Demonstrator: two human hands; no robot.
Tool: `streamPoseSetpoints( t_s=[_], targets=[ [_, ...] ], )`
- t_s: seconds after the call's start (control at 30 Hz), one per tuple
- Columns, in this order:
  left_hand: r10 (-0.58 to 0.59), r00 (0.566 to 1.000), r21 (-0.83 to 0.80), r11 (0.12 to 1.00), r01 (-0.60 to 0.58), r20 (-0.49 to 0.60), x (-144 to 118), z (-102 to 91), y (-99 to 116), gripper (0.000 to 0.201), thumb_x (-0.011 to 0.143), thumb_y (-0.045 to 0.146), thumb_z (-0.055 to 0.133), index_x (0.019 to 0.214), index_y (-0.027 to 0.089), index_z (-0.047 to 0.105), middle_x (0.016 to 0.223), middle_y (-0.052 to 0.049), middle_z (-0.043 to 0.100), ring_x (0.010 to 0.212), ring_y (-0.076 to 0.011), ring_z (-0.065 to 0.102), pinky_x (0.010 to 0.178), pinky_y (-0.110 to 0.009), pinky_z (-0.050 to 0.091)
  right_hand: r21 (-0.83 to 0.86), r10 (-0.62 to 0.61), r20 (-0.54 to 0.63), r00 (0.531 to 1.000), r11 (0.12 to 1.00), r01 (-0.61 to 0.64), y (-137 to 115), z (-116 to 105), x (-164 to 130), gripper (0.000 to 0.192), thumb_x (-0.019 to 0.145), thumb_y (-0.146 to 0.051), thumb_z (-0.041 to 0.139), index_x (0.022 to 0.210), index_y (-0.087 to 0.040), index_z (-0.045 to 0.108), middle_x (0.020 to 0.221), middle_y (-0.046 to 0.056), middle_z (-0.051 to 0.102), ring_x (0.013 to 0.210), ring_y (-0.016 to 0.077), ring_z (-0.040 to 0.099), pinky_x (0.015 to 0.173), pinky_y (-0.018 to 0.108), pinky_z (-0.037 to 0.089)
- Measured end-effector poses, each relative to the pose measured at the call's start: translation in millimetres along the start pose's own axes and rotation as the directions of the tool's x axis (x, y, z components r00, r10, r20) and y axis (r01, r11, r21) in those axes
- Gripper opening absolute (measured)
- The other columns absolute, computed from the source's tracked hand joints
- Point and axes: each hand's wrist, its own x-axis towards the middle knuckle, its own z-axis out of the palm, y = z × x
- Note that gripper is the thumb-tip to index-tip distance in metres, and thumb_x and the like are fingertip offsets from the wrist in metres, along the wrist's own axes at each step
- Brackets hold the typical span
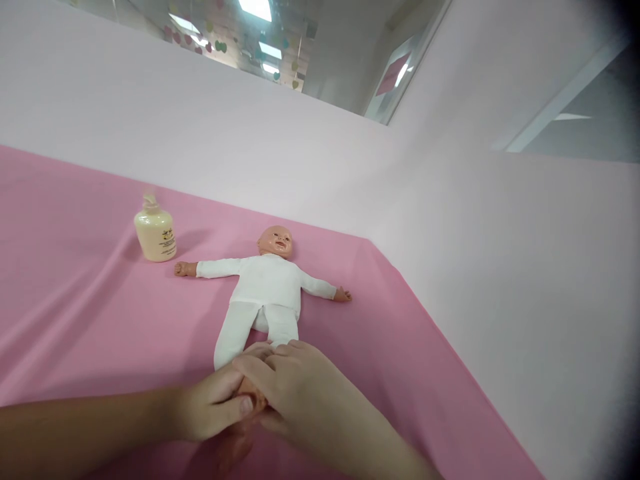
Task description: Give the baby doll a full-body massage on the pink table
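A baby doll [267,280] in a white cloth suit lies on its back on a pink cover, arms spread wide, head away from me. Both my hands are at its lower legs. My left hand [215,403] is closed around a foot of the doll [257,397], its thumb along the near side. From the right, my right hand [300,383] wraps over the same foot and overlaps the left fingers. Most of that foot is hidden under my fingers. The doll's other foot [233,448] shows blurred below my left hand.
A cream pump bottle [156,233] stands left of the doll's outstretched hand. The pink cover [90,300] has folds on the left and ends along a slanting edge at the right. Behind it rises a white wall [200,140] with a window [340,60] above.
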Motion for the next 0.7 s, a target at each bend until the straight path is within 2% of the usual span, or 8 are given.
streamPoseSetpoints(
  t_s=[0.2, 0.37, 0.43, 0.57, 0.63, 0.7],
  targets=[
    [-0.089, 0.994, -0.010, 0.996, 0.089, -0.066, -10.0, 1.3, -6.5, 0.039, 0.100, 0.039, 0.038, 0.136, 0.026, 0.049, 0.113, -0.008, 0.062, 0.115, -0.0281, 0.054, 0.101, -0.046, 0.042, -0.066, 0.060, 0.009, 0.998, 0.996, -0.059, -0.9, 3.9, 5.5, 0.012, 0.089, -0.013, 0.055, 0.100, -0.018, 0.053, 0.098, 0.003, 0.066, 0.081, 0.0146, 0.060, 0.069, 0.028, 0.038],
    [-0.042, 0.997, -0.085, 0.996, 0.036, -0.061, -7.1, 1.9, -3.9, 0.031, 0.100, 0.039, 0.039, 0.119, 0.024, 0.059, 0.085, -0.002, 0.062, 0.080, -0.0180, 0.058, 0.103, -0.044, 0.041, 0.081, 0.007, 0.022, 1.000, 0.997, -0.009, 3.9, -1.0, 1.1, 0.010, 0.090, -0.016, 0.055, 0.099, -0.019, 0.052, 0.095, 0.000, 0.065, 0.078, 0.0115, 0.057, 0.067, 0.025, 0.037],
    [-0.044, 0.996, -0.097, 0.995, 0.036, -0.082, -5.4, 1.8, -1.9, 0.030, 0.100, 0.041, 0.040, 0.116, 0.024, 0.059, 0.086, -0.002, 0.060, 0.079, -0.0172, 0.056, 0.100, -0.042, 0.043, 0.095, 0.006, 0.009, 1.000, 0.995, -0.007, 4.2, -2.5, -1.5, 0.011, 0.090, -0.014, 0.054, 0.100, -0.019, 0.053, 0.093, -0.001, 0.064, 0.079, 0.0111, 0.057, 0.068, 0.024, 0.037],
    [-0.070, 0.992, -0.123, 0.991, 0.057, -0.101, -5.3, 3.2, -2.4, 0.034, 0.100, 0.044, 0.040, 0.122, 0.022, 0.053, 0.096, -0.004, 0.056, 0.090, -0.0187, 0.054, 0.095, -0.039, 0.045, 0.047, 0.085, -0.035, 0.996, 0.995, -0.083, 2.1, -2.8, -3.9, 0.037, 0.089, -0.014, 0.058, 0.123, -0.023, 0.048, 0.102, 0.000, 0.063, 0.089, 0.0142, 0.058, 0.074, 0.027, 0.040],
    [-0.070, 0.992, -0.165, 0.985, 0.052, -0.102, -6.0, 5.3, -4.9, 0.037, 0.099, 0.047, 0.041, 0.121, 0.019, 0.051, 0.097, -0.006, 0.053, 0.090, -0.0184, 0.052, 0.091, -0.036, 0.045, 0.013, 0.135, -0.032, 0.990, 0.991, -0.135, 1.8, -1.5, -2.7, 0.051, 0.088, -0.019, 0.061, 0.135, -0.026, 0.041, 0.104, 0.002, 0.061, 0.090, 0.0164, 0.058, 0.074, 0.028, 0.042],
    [-0.064, 0.992, -0.218, 0.975, 0.039, -0.107, -6.4, 7.4, -7.1, 0.035, 0.098, 0.047, 0.042, 0.113, 0.018, 0.053, 0.094, -0.005, 0.051, 0.084, -0.0165, 0.050, 0.083, -0.032, 0.045, -0.018, 0.170, -0.006, 0.985, 0.985, -0.170, 2.7, 0.7, -0.2, 0.060, 0.086, -0.022, 0.063, 0.141, -0.027, 0.036, 0.106, 0.005, 0.060, 0.088, 0.0173, 0.058, 0.071, 0.028, 0.043]
  ],
)
